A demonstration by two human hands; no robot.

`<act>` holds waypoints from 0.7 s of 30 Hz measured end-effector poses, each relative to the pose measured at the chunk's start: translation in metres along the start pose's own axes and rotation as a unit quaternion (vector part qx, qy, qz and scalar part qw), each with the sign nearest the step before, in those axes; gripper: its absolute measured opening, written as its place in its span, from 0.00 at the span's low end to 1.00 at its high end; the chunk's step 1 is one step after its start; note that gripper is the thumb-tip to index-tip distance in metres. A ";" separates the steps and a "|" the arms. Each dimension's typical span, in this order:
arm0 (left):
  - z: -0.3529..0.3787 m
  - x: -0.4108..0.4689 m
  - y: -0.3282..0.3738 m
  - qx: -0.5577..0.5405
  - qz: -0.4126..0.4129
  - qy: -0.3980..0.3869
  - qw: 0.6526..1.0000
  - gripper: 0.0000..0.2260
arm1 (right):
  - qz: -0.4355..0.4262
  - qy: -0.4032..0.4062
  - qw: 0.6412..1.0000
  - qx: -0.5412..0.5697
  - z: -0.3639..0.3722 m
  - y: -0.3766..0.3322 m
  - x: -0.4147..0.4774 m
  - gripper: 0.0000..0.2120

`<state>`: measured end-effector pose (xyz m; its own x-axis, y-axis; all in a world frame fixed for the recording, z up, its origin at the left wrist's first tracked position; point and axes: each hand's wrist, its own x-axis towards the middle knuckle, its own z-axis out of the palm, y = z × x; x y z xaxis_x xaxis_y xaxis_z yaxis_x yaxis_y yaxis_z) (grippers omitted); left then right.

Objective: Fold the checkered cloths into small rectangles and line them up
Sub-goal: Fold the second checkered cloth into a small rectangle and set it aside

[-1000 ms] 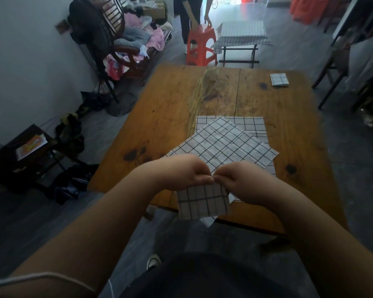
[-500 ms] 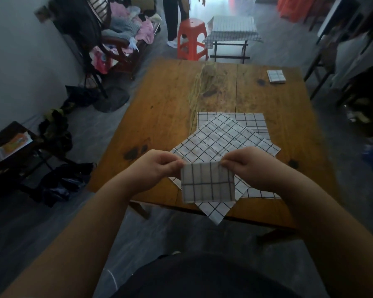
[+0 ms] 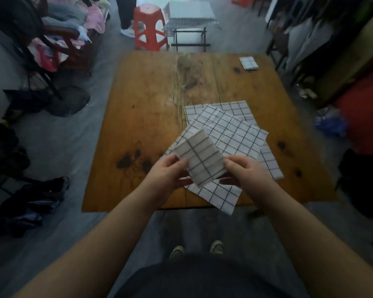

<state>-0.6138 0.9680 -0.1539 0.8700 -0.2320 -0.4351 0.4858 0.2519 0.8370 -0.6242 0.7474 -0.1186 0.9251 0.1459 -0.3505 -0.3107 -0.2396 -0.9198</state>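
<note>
While the left hand (image 3: 168,171) and right hand (image 3: 244,171) pinch the folded cloth (image 3: 199,158) by its sides above the table (image 3: 142,104), folding seems done (flat cloths (image 3: 237,130) wait beneath); next, lay it beside the far rectangle (image 3: 248,63).

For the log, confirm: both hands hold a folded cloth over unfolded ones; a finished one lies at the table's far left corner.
Wrong corner: head view shows the finished cloth at the table's far right corner. Left hand and right hand do hold the folded cloth over the unfolded cloths.
</note>
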 end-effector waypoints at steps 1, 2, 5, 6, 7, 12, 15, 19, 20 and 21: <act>-0.001 0.004 0.000 0.016 0.003 0.005 1.000 0.12 | 0.007 0.004 1.000 0.012 0.003 0.006 -0.003 0.10; -0.002 0.008 -0.001 0.036 0.005 0.008 0.999 0.10 | 0.014 0.010 1.000 0.023 0.006 0.012 -0.005 0.10; 0.005 0.015 -0.008 0.089 -0.008 -0.019 0.996 0.09 | 0.034 0.052 0.997 0.047 0.010 0.030 -0.016 0.10; 0.010 0.016 -0.011 0.098 -0.017 -0.035 0.994 0.10 | 0.042 0.070 0.995 0.058 0.009 0.037 -0.020 0.11; 0.016 0.016 -0.014 0.105 -0.024 -0.051 0.993 0.10 | 0.050 0.089 0.992 0.073 0.009 0.043 -0.024 0.11; 0.060 0.016 -0.024 0.147 -0.036 -0.118 0.982 0.09 | 0.052 0.190 0.974 0.114 -0.009 0.066 -0.056 0.09; 0.093 0.018 -0.028 0.186 -0.033 -0.144 0.971 0.10 | 0.061 0.236 0.961 0.131 -0.030 0.073 -0.081 0.08; 0.147 0.018 -0.037 0.225 -0.028 -0.200 0.953 0.10 | 0.059 0.313 0.937 0.142 -0.063 0.093 -0.114 0.07; 0.163 0.017 -0.042 0.230 -0.033 -0.209 0.950 0.09 | 0.059 0.341 0.928 0.141 -0.073 0.099 -0.122 0.07; 0.179 0.017 -0.046 0.236 -0.039 -0.217 0.946 0.09 | 0.057 0.366 0.918 0.141 -0.083 0.105 -0.131 0.06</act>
<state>-0.6367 0.7840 -0.1405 0.6665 -0.6229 -0.4096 0.3659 -0.2054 0.9077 -0.7597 0.6234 -0.1547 0.7491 -0.5745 -0.3298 -0.3635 0.0598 -0.9297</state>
